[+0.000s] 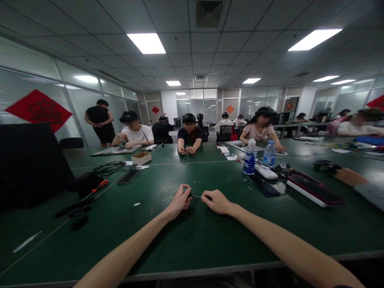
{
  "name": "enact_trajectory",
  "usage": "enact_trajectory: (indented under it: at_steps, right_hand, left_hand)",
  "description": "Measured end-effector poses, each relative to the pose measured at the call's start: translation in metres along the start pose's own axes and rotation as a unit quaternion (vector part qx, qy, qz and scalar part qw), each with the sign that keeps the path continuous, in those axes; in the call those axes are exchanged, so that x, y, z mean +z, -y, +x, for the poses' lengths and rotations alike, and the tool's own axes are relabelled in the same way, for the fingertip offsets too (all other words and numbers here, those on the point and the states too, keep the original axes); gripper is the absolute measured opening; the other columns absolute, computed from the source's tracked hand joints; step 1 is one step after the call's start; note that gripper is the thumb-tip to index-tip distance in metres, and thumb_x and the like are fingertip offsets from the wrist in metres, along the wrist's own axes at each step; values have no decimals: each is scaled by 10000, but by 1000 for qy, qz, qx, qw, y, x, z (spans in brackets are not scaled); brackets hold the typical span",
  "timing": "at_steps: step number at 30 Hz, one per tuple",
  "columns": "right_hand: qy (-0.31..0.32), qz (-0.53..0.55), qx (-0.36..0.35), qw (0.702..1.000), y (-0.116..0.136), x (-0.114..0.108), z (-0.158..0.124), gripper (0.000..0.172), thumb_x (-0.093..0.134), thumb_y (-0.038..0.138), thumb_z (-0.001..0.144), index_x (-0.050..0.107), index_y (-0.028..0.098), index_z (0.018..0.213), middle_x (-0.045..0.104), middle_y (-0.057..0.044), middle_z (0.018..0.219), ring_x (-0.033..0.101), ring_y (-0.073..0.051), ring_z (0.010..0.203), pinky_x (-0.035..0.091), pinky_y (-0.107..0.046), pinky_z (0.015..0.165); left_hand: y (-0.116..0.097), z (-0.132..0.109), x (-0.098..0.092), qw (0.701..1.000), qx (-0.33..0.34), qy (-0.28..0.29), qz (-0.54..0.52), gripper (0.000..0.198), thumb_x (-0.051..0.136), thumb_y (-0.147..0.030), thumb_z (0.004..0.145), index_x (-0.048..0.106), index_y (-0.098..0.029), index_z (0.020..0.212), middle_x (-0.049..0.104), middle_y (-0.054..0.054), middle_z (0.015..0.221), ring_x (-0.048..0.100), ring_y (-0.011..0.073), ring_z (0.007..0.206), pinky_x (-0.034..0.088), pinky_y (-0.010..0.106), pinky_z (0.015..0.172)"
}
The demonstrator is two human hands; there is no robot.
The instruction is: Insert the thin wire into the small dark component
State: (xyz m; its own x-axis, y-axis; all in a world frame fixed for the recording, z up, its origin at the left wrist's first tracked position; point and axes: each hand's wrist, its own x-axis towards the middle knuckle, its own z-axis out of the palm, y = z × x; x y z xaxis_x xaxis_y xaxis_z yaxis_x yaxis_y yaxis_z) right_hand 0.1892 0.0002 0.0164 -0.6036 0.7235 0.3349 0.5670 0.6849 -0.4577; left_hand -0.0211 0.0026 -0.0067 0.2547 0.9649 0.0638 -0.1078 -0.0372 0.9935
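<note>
My left hand (180,202) is closed around a small dark object (189,193), mostly hidden by the fingers, above the green table (168,244). A hand's breadth to the right, my right hand (218,201) is curled with its fingertips pinched. Between the two hands runs a thin pale strand or rod (196,196), its right end going into the right fingertips and its left end near the dark object. Whether it is stiff or slack, I cannot tell. A white paper scrap (137,204) lies left of my hands.
To the right stand a blue-labelled bottle (249,160) and a water bottle (269,154), near phones and a red-rimmed case (315,190). An orange-handled screwdriver (99,186), black cables (111,167) and a cardboard box (141,158) lie left. A co-worker's hand (349,177) reaches in at right.
</note>
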Motion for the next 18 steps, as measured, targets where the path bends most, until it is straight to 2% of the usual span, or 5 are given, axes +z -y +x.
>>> enact_trajectory:
  at_steps: [13, 18]
  right_hand:
    - [9, 5, 4, 1000, 2, -3, -1, 331, 369, 388, 925, 627, 183, 953, 631, -23, 802, 545, -125, 654, 389, -226, 608]
    - [10, -14, -20, 1000, 1, -1, 0, 317, 376, 379, 922, 630, 191, 949, 640, -22, 803, 559, -127, 663, 392, -227, 630]
  left_hand:
    - [0, -2, 0, 1000, -12, 2, 5, 348, 428, -554, 809, 346, -270, 994, 372, -75, 599, 257, 38, 390, 135, 132, 378]
    - [2, 0, -1, 1000, -11, -2, 0, 352, 418, -560, 812, 337, -271, 997, 363, -79, 597, 253, 37, 392, 141, 128, 383]
